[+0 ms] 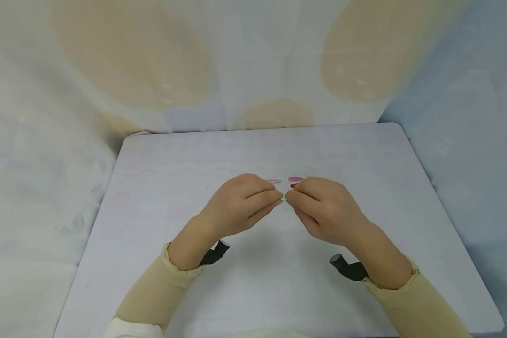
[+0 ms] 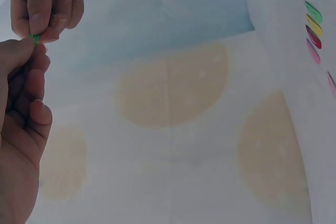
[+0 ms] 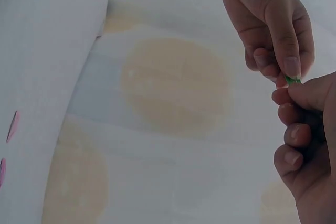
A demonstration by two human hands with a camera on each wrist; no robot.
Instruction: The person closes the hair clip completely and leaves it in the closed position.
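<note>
Left hand (image 1: 236, 204) raised over the pale grey worktop (image 1: 173, 155), fingers curled, thumb and forefinger pinching one end of a small green plastic hair clip (image 1: 284, 199). Right hand (image 1: 323, 209) meets it fingertip to fingertip, pinching the other end. Clip mostly hidden between them. Pink snap clips (image 1: 295, 179) lie just behind, partly covered.

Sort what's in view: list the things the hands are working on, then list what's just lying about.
In hand:
- small green piece, pinched between both hands
- left hand
- right hand

Lying about:
- row of green, yellow, red and pink clips on the table
- patterned cloth backdrop
</note>
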